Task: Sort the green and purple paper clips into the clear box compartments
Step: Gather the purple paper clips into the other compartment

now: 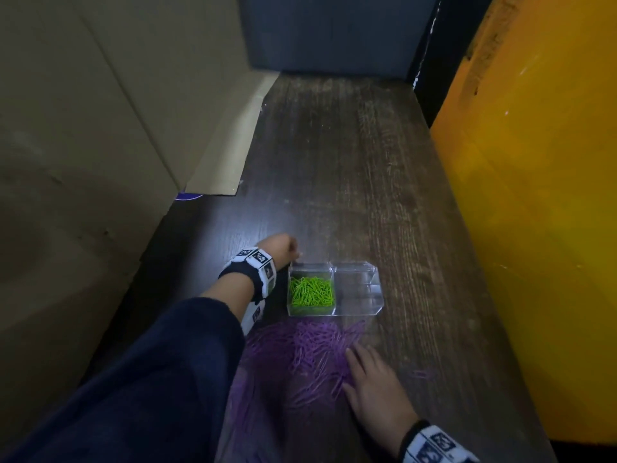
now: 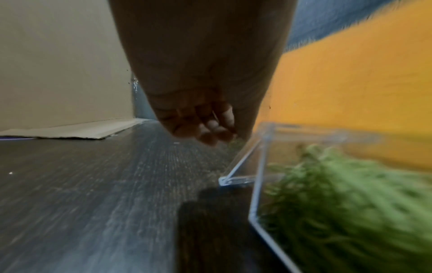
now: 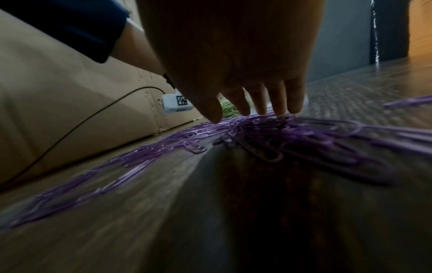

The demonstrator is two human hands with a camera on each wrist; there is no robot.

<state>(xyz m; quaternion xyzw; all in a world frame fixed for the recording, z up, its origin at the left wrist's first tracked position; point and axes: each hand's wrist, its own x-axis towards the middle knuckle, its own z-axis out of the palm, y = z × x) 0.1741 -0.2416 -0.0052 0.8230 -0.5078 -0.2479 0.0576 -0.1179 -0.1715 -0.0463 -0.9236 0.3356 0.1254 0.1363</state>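
The left hand [image 1: 278,247], fingers curled and holding nothing, sits at the far left corner of the clear plastic two-compartment box [image 1: 359,314], seemingly steadying it. The right hand [image 1: 374,382] lies flat, fingers straight, on the loose purple paper clips [image 1: 300,349] on the dark wooden table [image 1: 350,162], likely gathering them for the empty compartment beside the green paper clips [image 1: 311,291].

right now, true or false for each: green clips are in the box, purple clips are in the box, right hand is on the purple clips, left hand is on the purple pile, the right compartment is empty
1. The green clips sit in the left compartment of the box. True.
2. The purple clips are in the box. False: they lie loose on the table, in front of the box.
3. The right hand rests on the purple clips with straight fingers. True.
4. The left hand is on the purple pile. False: it is at the box's far left corner, fingers curled.
5. The right compartment holds no clips. True.
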